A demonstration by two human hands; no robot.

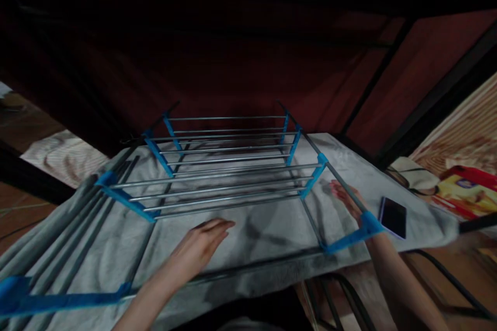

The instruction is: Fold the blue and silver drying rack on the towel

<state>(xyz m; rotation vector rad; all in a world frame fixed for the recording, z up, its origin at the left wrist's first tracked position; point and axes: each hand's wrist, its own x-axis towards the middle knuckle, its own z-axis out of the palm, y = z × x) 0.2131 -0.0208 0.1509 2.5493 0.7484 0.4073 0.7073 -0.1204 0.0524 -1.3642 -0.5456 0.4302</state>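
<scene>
A rack frame of grey metal tubes [233,198] with blue plastic brackets [312,178] lies on a table covered by a light grey cloth [260,232]. My left hand [207,240] hovers over the near part of the frame, its fingers stretched out and nothing in them. On the other side, my right hand [347,199] is beside and partly behind the right side tube [345,186], near a blue end bracket [353,235]. Its fingers reach forward, apart; whether it touches the tube I cannot tell. Several loose grey tubes [83,232] lie along the left.
A phone [393,217] lies on the cloth at the right. Beyond it are a red and yellow package [466,191] and a pale bag [413,173]. Dark red panels [240,67] rise behind the table. A dark metal chair frame [345,295] stands at the near right.
</scene>
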